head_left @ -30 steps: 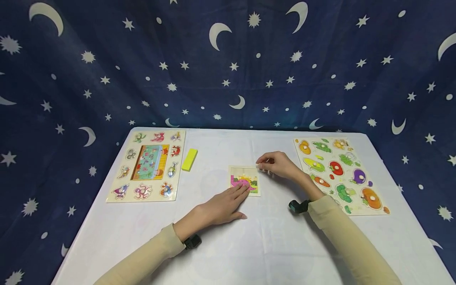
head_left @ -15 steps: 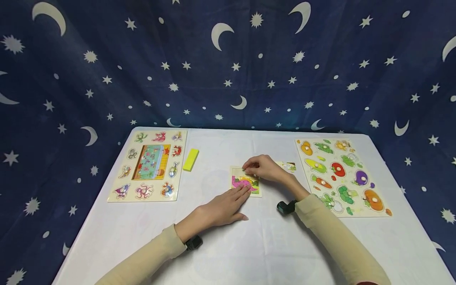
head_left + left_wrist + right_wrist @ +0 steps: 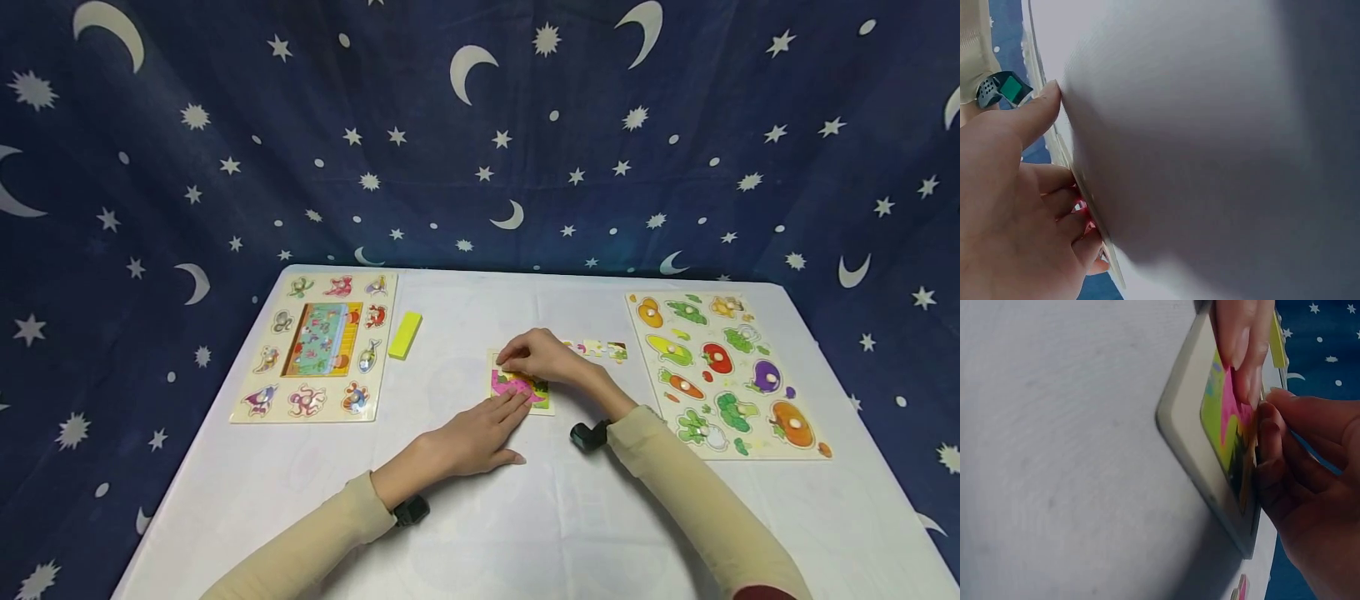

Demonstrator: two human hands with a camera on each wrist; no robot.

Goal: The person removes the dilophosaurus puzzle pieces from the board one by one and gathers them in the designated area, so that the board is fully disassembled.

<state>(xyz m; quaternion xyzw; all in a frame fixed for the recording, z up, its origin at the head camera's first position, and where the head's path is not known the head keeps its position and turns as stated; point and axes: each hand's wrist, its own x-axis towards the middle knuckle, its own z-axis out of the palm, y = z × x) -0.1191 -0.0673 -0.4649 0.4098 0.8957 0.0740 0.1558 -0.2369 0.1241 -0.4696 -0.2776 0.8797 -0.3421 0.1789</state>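
A small square picture puzzle in a pale wooden frame (image 3: 552, 412) lies mid-table, its picture pink, yellow and green. My left hand (image 3: 480, 435) rests on it, straight fingers flat across the pink part; in the left wrist view its fingertips (image 3: 1090, 240) meet the board's edge. Over the far-left corner, my right hand (image 3: 549, 358) bends its fingers and pinches a small puzzle piece, mostly hidden by the fingertips. The right wrist view shows that hand (image 3: 1310, 469) close against the board's far side, with picture pieces (image 3: 1229, 419) inside the frame.
Several loose puzzle pieces (image 3: 600, 349) lie in a row right of the frame. A yellow block (image 3: 405, 336) sits to the left. A sea-animal knob puzzle (image 3: 258, 360) lies farther left, and a vegetable knob puzzle (image 3: 660, 392) at the right.
My right hand has moved left from the loose pieces to the frame's far-left corner, bringing the row of pieces into sight. My left hand stays on the puzzle.
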